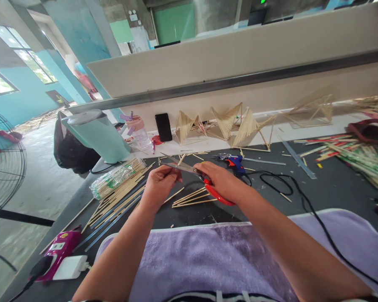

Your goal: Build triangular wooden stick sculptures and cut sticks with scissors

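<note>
My right hand point(219, 178) is closed on the red handles of a pair of scissors point(219, 195). The scissors' blades point left and are parted, with a short pale stick point(182, 159) between or just behind them. My left hand point(162, 184) is closed in a pinch near the blade tips; what it pinches is too small to make out clearly. Several thin wooden sticks point(193, 198) lie fanned on the dark table point(182, 216) between my forearms. Beyond my right hand rests a blue glue gun point(236, 165).
Stick models point(227, 121) and a black phone point(163, 127) stand along the back ledge. Stick bundles point(119, 197), a teal container point(97, 134) and a magenta power strip point(61, 251) are at left. A black cable point(315, 214) crosses the right side, over a purple towel point(201, 260).
</note>
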A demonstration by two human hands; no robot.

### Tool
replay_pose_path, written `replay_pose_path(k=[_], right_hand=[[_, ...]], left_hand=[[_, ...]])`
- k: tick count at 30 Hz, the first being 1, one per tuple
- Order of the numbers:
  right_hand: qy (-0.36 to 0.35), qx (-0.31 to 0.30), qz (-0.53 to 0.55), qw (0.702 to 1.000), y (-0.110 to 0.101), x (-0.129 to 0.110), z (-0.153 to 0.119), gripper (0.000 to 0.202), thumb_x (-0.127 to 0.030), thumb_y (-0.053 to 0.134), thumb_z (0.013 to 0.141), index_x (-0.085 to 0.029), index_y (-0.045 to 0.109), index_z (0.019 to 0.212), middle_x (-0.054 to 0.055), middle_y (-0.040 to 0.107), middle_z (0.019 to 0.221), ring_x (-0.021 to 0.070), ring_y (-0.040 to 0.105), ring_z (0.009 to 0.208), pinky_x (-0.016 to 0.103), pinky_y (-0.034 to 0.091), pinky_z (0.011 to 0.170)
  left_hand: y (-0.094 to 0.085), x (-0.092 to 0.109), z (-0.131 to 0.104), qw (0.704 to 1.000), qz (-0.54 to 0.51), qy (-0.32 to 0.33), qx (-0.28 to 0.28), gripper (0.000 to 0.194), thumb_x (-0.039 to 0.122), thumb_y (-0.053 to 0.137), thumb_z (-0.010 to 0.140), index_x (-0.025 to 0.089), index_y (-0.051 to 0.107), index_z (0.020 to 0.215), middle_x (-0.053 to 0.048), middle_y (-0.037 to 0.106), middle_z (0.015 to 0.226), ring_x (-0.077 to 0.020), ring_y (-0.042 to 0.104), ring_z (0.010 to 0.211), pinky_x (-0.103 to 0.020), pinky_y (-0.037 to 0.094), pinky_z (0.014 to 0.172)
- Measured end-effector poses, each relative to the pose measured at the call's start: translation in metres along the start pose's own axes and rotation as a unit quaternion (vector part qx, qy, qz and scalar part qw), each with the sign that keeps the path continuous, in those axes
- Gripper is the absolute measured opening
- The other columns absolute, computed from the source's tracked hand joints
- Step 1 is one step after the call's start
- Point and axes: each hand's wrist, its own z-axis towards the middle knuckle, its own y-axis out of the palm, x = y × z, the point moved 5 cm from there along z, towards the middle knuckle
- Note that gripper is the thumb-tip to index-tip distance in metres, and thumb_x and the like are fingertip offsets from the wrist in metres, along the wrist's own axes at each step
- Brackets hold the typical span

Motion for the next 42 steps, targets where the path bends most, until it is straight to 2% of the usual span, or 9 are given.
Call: replay_pose_path(k=[7, 12, 15, 18, 21, 24, 31, 36, 42], right_hand=[[0.013, -0.003, -0.014, 1.000, 0.005, 0.004, 0.000, 0.050, -0.008, 0.050, 0.078, -0.018, 0.051, 0.126, 0.012, 0.059, 0.119, 0.0222, 0.056, 0.110, 0.035, 0.046, 0.092], [0.013, 0.005, -0.017, 1.000, 0.009, 0.007, 0.001, 0.050, -0.006, 0.051, 0.075, -0.016, 0.054, 0.124, 0.014, 0.061, 0.117, 0.0231, 0.058, 0.107, 0.037, 0.047, 0.091], [0.007, 0.015, -0.016, 1.000, 0.008, 0.008, 0.001, 0.052, -0.004, 0.053, 0.072, -0.017, 0.056, 0.122, 0.013, 0.062, 0.117, 0.0228, 0.059, 0.105, 0.037, 0.047, 0.090], [0.002, 0.014, -0.016, 1.000, 0.007, 0.009, 0.000, 0.051, -0.006, 0.054, 0.072, -0.018, 0.057, 0.121, 0.012, 0.064, 0.115, 0.0225, 0.060, 0.104, 0.037, 0.048, 0.089], [0.001, 0.004, -0.024, 1.000, 0.006, 0.009, 0.000, 0.047, -0.008, 0.055, 0.074, -0.017, 0.057, 0.120, 0.013, 0.064, 0.114, 0.0230, 0.060, 0.104, 0.037, 0.048, 0.089], [0.001, 0.002, -0.027, 1.000, 0.006, 0.010, 0.000, 0.047, -0.009, 0.055, 0.076, -0.016, 0.056, 0.122, 0.014, 0.062, 0.117, 0.0235, 0.059, 0.107, 0.038, 0.047, 0.091], [-0.011, 0.004, -0.005, 1.000, 0.003, 0.008, -0.001, 0.052, -0.006, 0.050, 0.078, -0.021, 0.052, 0.127, 0.010, 0.060, 0.120, 0.0209, 0.056, 0.111, 0.036, 0.045, 0.095], [-0.010, 0.000, -0.002, 1.000, 0.003, 0.006, 0.000, 0.051, -0.006, 0.050, 0.079, -0.020, 0.051, 0.128, 0.012, 0.059, 0.120, 0.0220, 0.056, 0.112, 0.038, 0.045, 0.095], [0.001, -0.001, -0.008, 1.000, 0.007, 0.010, 0.000, 0.052, -0.004, 0.046, 0.079, -0.017, 0.050, 0.129, 0.014, 0.058, 0.122, 0.0223, 0.055, 0.113, 0.039, 0.045, 0.096]], left_hand=[[0.000, 0.012, -0.006, 0.987, 0.139, 0.065, 0.057, 0.020, 0.021, 0.052, 0.080, 0.015, 0.062, 0.064, 0.002, 0.056, 0.059, -0.0084, 0.044, 0.055, -0.020, 0.034, 0.054], [0.001, 0.012, -0.007, 0.979, 0.170, 0.084, 0.074, 0.019, 0.017, 0.051, 0.079, 0.016, 0.064, 0.065, 0.002, 0.059, 0.060, -0.0087, 0.047, 0.057, -0.020, 0.035, 0.057], [0.003, 0.009, -0.005, 0.987, 0.136, 0.061, 0.062, 0.018, 0.021, 0.053, 0.079, 0.015, 0.063, 0.065, 0.001, 0.060, 0.061, -0.0082, 0.046, 0.054, -0.020, 0.035, 0.054], [0.007, 0.001, -0.001, 1.000, 0.030, -0.005, 0.008, 0.016, 0.028, 0.056, 0.079, 0.015, 0.061, 0.070, 0.001, 0.059, 0.060, -0.0063, 0.041, 0.047, -0.019, 0.030, 0.046], [0.010, -0.004, 0.003, 0.995, -0.064, -0.049, -0.056, 0.018, 0.031, 0.058, 0.080, 0.014, 0.060, 0.075, 0.001, 0.058, 0.058, -0.0043, 0.035, 0.042, -0.018, 0.025, 0.042], [0.009, -0.005, 0.004, 0.991, -0.091, -0.055, -0.080, 0.018, 0.029, 0.059, 0.080, 0.014, 0.059, 0.071, 0.000, 0.058, 0.056, -0.0036, 0.035, 0.042, -0.018, 0.024, 0.042], [0.006, -0.008, 0.003, 0.994, -0.095, -0.044, -0.029, 0.018, 0.032, 0.063, 0.077, 0.014, 0.064, 0.073, 0.001, 0.058, 0.055, -0.0042, 0.036, 0.043, -0.018, 0.025, 0.042], [0.006, -0.008, 0.003, 0.998, -0.059, -0.018, -0.001, 0.020, 0.034, 0.061, 0.079, 0.015, 0.063, 0.072, 0.001, 0.057, 0.057, -0.0059, 0.042, 0.047, -0.018, 0.029, 0.044], [0.009, -0.009, 0.002, 0.999, -0.035, 0.008, 0.016, 0.018, 0.032, 0.057, 0.081, 0.016, 0.062, 0.075, 0.002, 0.059, 0.058, -0.0059, 0.039, 0.046, -0.019, 0.030, 0.045]])
